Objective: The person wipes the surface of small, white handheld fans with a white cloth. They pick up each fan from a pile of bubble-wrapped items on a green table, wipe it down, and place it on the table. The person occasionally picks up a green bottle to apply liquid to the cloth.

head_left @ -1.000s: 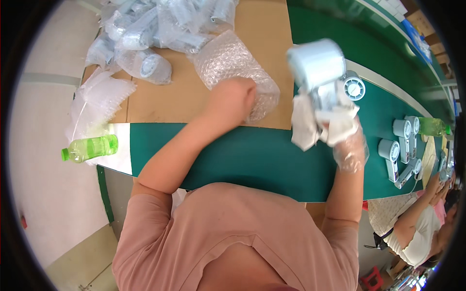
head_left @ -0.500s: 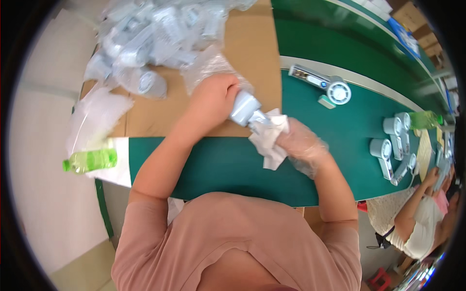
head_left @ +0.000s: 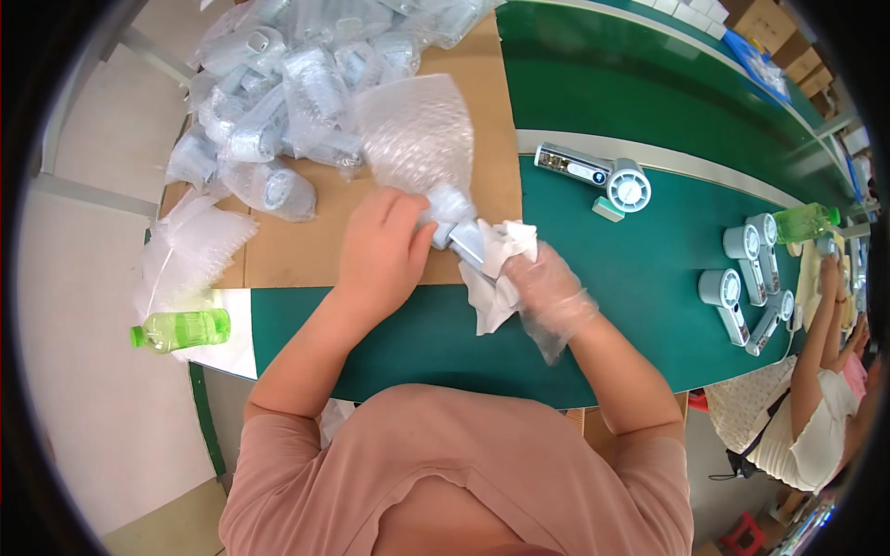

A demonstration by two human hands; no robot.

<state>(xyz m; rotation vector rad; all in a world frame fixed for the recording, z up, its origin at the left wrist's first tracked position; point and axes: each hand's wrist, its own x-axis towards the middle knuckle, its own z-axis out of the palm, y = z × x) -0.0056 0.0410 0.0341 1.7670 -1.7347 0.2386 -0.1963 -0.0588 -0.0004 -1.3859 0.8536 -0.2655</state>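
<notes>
A handheld fan [head_left: 470, 245] in pale blue-grey slants between my two hands over the cardboard's front edge. Its head end sits in the mouth of a clear bubble-wrap bag [head_left: 417, 125], which stretches away from me. My bare left hand [head_left: 383, 246] is closed on the bag's mouth at the fan's head; the thumb reaches toward the fan. My right hand [head_left: 547, 289], in a thin clear plastic glove, is closed round the handle through a crumpled white cloth [head_left: 496, 287]. Much of the handle is hidden by the cloth.
Bagged fans [head_left: 311, 88] pile up on the cardboard [head_left: 482, 111]. Loose bubble-wrap bags [head_left: 199, 241] and a green bottle [head_left: 185, 331] lie left. A fan [head_left: 593, 171] rests on a small green-white block [head_left: 608, 209]. Several fans [head_left: 721, 289] lie right, near another person [head_left: 811, 408].
The bubble-wrap bag, bunched beside my left hand before, now spreads away from me with the fan's head in it. My right hand and the cloth have come slightly left and nearer.
</notes>
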